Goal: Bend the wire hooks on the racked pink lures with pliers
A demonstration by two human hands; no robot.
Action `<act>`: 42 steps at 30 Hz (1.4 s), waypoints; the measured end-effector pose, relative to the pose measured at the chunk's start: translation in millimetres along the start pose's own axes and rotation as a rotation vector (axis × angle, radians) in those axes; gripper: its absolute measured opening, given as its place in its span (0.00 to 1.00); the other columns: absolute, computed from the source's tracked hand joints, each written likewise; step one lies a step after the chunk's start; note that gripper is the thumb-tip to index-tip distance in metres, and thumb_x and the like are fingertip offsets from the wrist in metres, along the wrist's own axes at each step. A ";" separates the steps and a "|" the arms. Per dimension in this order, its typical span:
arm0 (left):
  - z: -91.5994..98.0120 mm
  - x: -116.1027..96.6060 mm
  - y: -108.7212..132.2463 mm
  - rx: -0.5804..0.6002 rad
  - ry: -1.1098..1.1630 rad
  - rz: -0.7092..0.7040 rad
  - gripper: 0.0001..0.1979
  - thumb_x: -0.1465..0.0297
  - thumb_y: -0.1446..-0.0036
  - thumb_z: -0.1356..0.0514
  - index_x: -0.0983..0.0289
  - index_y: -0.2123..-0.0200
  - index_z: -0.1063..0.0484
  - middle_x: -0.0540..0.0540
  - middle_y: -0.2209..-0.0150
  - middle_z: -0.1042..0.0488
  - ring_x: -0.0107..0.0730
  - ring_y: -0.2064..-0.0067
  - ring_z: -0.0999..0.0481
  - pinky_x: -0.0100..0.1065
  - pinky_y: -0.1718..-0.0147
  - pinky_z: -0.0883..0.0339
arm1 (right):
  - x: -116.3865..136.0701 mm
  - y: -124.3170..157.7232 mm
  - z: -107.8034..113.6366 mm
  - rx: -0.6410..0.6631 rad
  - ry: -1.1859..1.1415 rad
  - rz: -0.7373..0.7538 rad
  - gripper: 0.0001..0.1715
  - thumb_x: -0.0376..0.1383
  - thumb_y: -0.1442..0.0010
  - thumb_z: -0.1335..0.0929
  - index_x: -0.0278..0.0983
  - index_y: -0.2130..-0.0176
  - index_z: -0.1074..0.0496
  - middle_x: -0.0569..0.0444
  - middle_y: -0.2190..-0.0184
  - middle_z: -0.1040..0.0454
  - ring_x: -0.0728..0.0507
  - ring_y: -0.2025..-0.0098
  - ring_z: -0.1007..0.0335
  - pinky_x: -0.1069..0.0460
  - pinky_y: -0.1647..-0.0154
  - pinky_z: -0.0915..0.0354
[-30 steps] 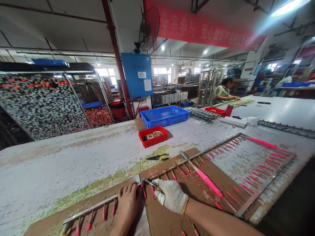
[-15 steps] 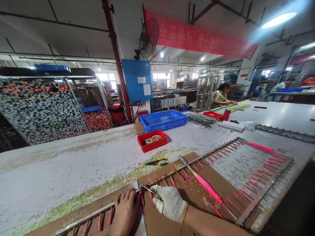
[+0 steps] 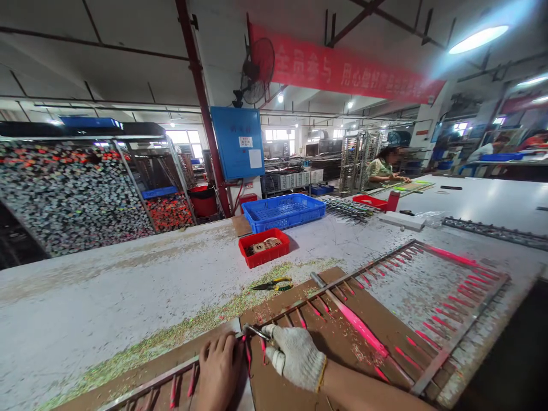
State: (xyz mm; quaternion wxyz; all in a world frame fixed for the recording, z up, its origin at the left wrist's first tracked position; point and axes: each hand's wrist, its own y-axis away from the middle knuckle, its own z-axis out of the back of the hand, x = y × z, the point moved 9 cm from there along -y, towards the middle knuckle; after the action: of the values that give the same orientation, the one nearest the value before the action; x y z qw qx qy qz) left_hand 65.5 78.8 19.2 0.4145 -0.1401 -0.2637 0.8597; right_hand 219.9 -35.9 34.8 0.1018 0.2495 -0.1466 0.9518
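Left hand (image 3: pixel 219 371), bare, curls its fingers over a slim metal bar (image 3: pixel 162 378), while the right hand (image 3: pixel 295 358), in a white knit glove with a yellow hem, closes on a small steel tool (image 3: pixel 256 331), pliers or tweezers, too hidden to tell. Its tip meets the bar just beside the left fingertips. The bar's long axis runs from 7 o'clock to 2 o'clock, passing at the left hand's fingers, so that hand is nearer. Thin pink-tipped stems (image 3: pixel 302 318) hang from it at right angles over rough brown cardboard (image 3: pixel 363 365), and a long glossy pink rod (image 3: pixel 357 328) lies at 1 o'clock. Green flecks (image 3: pixel 184 328) streak the speckled white table (image 3: pixel 107 285). Yellow-and-green-handled pliers (image 3: pixel 272 284) lie at 12 o'clock, before a red plastic crate (image 3: pixel 263 254) and a blue lattice basket (image 3: pixel 282 212). Far off at 1 o'clock, a co-worker (image 3: pixel 385 171) works at the table.
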 end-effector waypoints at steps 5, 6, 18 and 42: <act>3.1 -2.3 1.0 -0.016 0.005 -0.024 0.20 0.62 0.27 0.52 0.58 0.60 0.21 0.56 0.54 0.17 0.42 0.55 0.20 0.47 0.47 0.38 | -2.1 -1.3 -5.9 0.003 -0.053 0.015 0.18 0.36 0.36 0.34 0.47 0.47 0.25 0.60 0.66 0.19 0.50 0.68 0.26 0.56 0.68 0.45; 3.8 -2.8 0.9 -0.024 0.000 -0.026 0.19 0.63 0.27 0.52 0.58 0.61 0.21 0.56 0.55 0.17 0.42 0.55 0.20 0.46 0.48 0.38 | -2.9 -1.7 -7.4 0.003 -0.059 0.014 0.19 0.36 0.36 0.34 0.47 0.46 0.25 0.60 0.66 0.19 0.50 0.68 0.26 0.56 0.68 0.44; 8.3 -6.1 -0.3 -0.057 0.009 -0.034 0.20 0.64 0.26 0.52 0.58 0.63 0.22 0.55 0.55 0.17 0.42 0.56 0.20 0.46 0.48 0.38 | -4.6 -4.7 -13.0 -0.028 -0.113 0.040 0.15 0.45 0.28 0.35 0.43 0.48 0.25 0.54 0.59 0.20 0.48 0.61 0.24 0.53 0.57 0.31; 6.2 -6.1 -2.1 -0.002 0.039 0.039 0.18 0.64 0.27 0.51 0.60 0.61 0.22 0.56 0.55 0.17 0.42 0.53 0.19 0.45 0.47 0.37 | -9.9 2.3 14.9 -0.219 -0.171 0.065 0.25 0.33 0.34 0.37 0.44 0.41 0.25 0.50 0.49 0.18 0.45 0.52 0.20 0.52 0.46 0.29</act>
State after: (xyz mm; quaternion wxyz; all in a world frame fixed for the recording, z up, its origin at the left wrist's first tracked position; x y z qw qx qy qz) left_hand 67.8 72.9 25.7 0.4026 -0.1623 -0.2536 0.8644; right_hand 234.4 -44.2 41.7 0.0849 0.3124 -0.2658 0.9081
